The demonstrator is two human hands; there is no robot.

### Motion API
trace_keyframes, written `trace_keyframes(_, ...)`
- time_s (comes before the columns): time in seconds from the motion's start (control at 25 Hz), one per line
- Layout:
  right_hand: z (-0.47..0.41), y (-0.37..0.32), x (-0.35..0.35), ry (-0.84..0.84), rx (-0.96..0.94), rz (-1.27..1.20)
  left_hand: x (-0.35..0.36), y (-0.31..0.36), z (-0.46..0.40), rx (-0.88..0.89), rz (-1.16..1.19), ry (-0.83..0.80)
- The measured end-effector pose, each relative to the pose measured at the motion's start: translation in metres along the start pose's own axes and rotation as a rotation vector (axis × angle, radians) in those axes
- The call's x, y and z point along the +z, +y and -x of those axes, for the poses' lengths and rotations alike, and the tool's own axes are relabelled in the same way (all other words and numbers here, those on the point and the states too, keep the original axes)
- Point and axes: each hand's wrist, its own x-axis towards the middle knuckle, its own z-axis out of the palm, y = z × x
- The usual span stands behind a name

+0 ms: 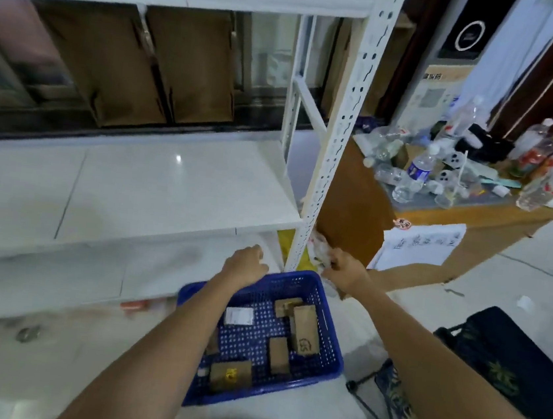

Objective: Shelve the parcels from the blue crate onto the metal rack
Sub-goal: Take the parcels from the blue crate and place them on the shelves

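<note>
The metal rack (182, 178) is standing bare on your left, waiting for stock. You are reaching your left hand (246, 262), fingers curled together and empty, past the blue crate (331, 319), where the parcels (304, 329) are lying. Your right hand (347, 272) is pinching a crinkled wrapper (318, 252) beside the upright.
</note>
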Motion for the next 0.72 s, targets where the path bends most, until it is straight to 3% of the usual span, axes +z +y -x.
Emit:
trace_keyframes(0.28, -0.036, 0.071, 0.054, -0.1, -0.074, 0.018, 0.114, -0.011, 0.003, -0.118, 0.199, 0.006)
trace_keyframes(0.72, -0.217, 0.27, 0.322, -0.138, 0.127, 0.107, 0.386, -0.12, -0.204, -0.252, 0.427, -0.029)
